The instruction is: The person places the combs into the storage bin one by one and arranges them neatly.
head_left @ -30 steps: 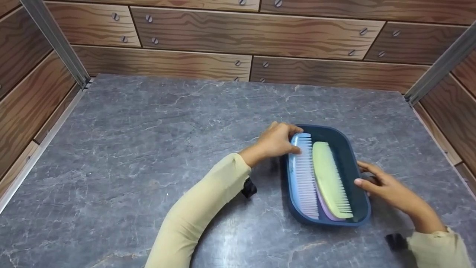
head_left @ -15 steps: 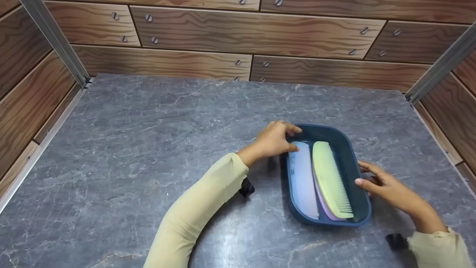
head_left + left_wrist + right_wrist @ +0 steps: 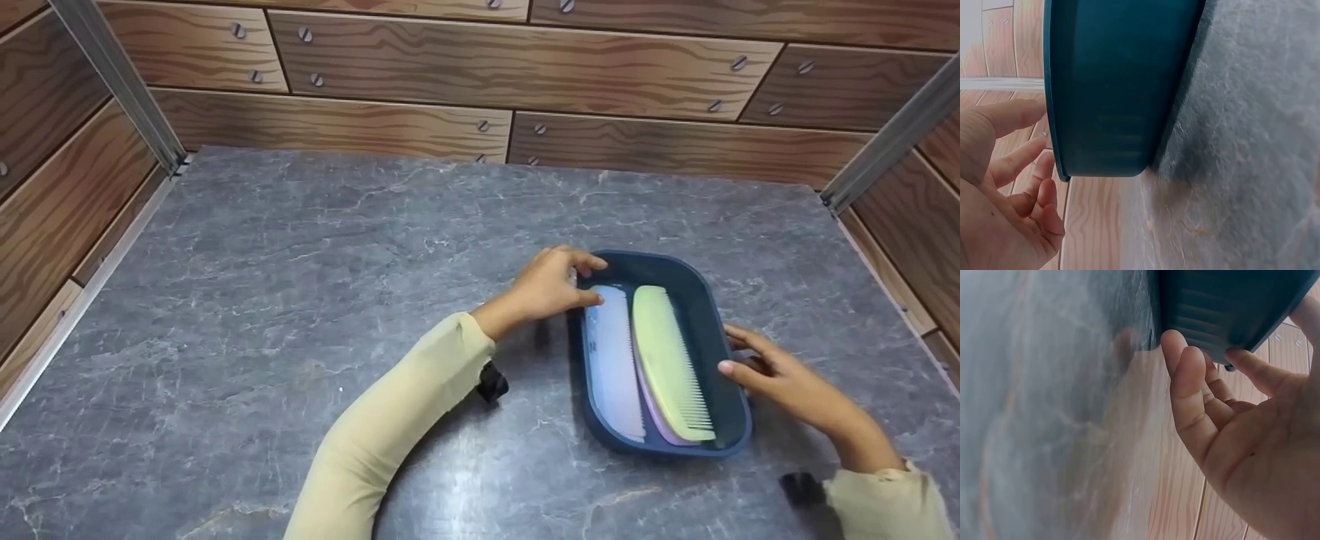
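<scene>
A dark blue rectangular box (image 3: 739, 420) rests on the table with combs inside. The light blue comb (image 3: 613, 367) lies flat along its left side. Beside that is a pale yellow-green comb (image 3: 664, 352), lying over a purple comb (image 3: 651, 405) that shows only as a thin edge. My left hand (image 3: 544, 285) is at the box's far left corner, thumb and fingers spread over the rim, thumb tip above the light blue comb's far end. My right hand (image 3: 780, 382) holds the box's right side, thumb on the rim and fingers against the outer wall (image 3: 1202, 315).
The grey marbled table (image 3: 337, 247) stretches left and behind the box. Wood-patterned panels (image 3: 412, 64) surround it at the back and sides, with metal posts (image 3: 124, 90) at the corners.
The light blue comb has tipped from leaning against the left wall to lying flat, and my left fingers have let go of it. My right hand has stayed at the box.
</scene>
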A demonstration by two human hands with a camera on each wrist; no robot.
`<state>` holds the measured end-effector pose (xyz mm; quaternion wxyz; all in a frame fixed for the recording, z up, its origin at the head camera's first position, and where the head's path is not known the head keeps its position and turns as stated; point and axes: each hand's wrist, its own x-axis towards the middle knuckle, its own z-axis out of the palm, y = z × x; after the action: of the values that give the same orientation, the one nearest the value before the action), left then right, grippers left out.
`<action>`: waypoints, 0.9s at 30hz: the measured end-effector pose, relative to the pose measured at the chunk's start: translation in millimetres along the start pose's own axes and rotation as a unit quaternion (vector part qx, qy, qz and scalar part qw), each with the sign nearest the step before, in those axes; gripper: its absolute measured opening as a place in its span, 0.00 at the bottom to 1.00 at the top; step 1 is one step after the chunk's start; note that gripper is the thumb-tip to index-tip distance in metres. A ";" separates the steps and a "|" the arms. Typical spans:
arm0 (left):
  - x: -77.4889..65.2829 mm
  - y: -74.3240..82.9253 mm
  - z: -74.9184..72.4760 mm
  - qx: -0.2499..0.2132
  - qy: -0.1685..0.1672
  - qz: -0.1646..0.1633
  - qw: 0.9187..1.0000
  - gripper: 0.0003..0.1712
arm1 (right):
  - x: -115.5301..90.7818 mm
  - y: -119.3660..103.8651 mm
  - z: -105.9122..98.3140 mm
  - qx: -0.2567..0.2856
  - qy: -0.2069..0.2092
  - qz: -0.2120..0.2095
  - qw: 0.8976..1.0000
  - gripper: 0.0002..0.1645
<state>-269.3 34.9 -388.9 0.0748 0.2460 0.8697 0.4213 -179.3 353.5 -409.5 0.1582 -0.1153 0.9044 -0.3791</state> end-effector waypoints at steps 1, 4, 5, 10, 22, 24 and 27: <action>-0.6 -0.8 -0.1 -0.006 0.001 0.004 1.000 0.26 | 0.3 0.0 -0.4 0.001 -0.001 0.000 1.000 0.38; -3.0 -3.7 -0.2 -0.027 0.006 0.014 1.000 0.24 | 0.8 -0.3 -2.0 0.004 -0.006 -0.001 1.000 0.37; -4.4 -4.6 -0.3 -0.034 0.007 0.015 0.999 0.22 | 0.6 -0.6 -2.5 0.003 -0.008 -0.002 1.000 0.38; -11.9 -10.0 -2.6 -0.062 0.017 0.006 0.998 0.19 | -1.5 -2.6 -4.8 -0.005 -0.019 0.003 1.000 0.39; -50.1 -38.9 -28.5 -0.061 0.007 -0.009 0.998 0.24 | -1.2 -7.6 -14.9 -0.043 -0.001 -0.051 0.998 0.33; -57.3 -44.7 -34.3 -0.060 0.015 -0.012 0.998 0.24 | -0.7 -6.2 -17.2 -0.053 0.014 -0.076 0.996 0.31; -69.2 -53.5 -43.9 -0.050 0.036 -0.025 0.998 0.23 | -0.7 -2.4 -19.5 -0.061 0.029 -0.103 0.992 0.29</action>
<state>-243.5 -57.7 -407.5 0.0662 0.2051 0.8558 0.4704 -185.7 364.8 -394.7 0.0851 -0.2058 0.9133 -0.3410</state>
